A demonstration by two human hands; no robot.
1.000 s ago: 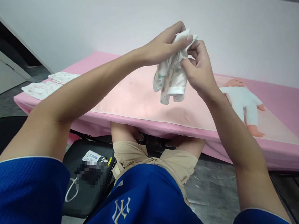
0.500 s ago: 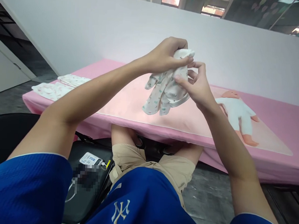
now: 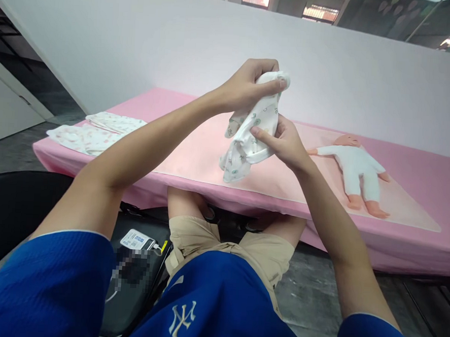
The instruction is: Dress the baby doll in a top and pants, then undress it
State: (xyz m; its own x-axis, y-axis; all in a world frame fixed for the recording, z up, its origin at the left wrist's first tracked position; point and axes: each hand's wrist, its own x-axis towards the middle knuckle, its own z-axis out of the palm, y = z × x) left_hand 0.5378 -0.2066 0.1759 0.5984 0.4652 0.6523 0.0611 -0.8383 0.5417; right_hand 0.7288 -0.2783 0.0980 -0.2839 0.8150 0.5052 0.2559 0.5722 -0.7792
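A small, white baby garment (image 3: 266, 114) is up in the air between two hands, above the pale peach mat (image 3: 199, 149) on the pink table (image 3: 419, 162). The cloth looks thin and soft, printed with tiny scattered figures, some green, some tan or dark; they are too small to make out. It is bunched rather than spread: the top is gathered into a rounded white fold, the middle is creased, and the lower part hangs down in loose, uneven flaps. A plain white edge curves along the lower side near the right hand (image 3: 283, 141), and a second printed flap hangs behind, under the left hand (image 3: 251, 86).

The left hand is clamped on the upper end, its thumb lying across the front near the fold. The right hand pinches the cloth lower down, thumb on the front; its fingers are hidden behind the cloth.

To the right, a doll (image 3: 357, 159) in white lies on the mat. More printed clothes (image 3: 84, 138) lie at the table's left end.
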